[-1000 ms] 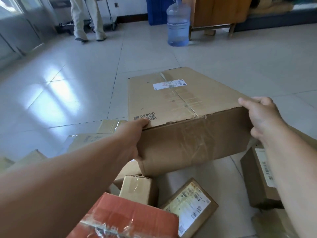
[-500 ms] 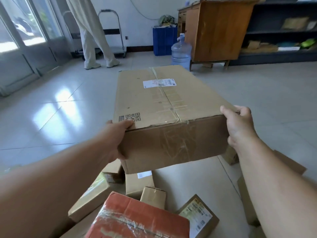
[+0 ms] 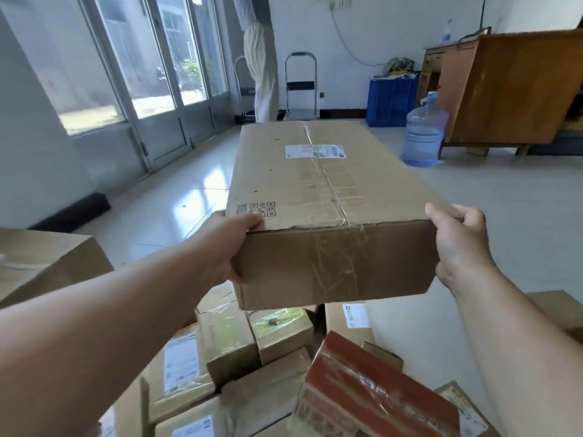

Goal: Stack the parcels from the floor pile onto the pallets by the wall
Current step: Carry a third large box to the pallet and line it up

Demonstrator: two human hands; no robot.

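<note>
Parcel [image 3: 321, 197] held level above floor pile [image 3: 268, 342] at 6 o'clock. Left hand [image 3: 225, 247] grips near corner at 9, right hand [image 3: 459, 244] at 3, thumbs pressed on top, fingers curled round edges. Pallets unseen; best carried level, far end unsupported.

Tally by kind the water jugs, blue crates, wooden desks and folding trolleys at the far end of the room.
Water jug: 1
Blue crate: 1
Wooden desk: 1
Folding trolley: 2, the second partly hidden behind the standing person
Total: 5
</note>
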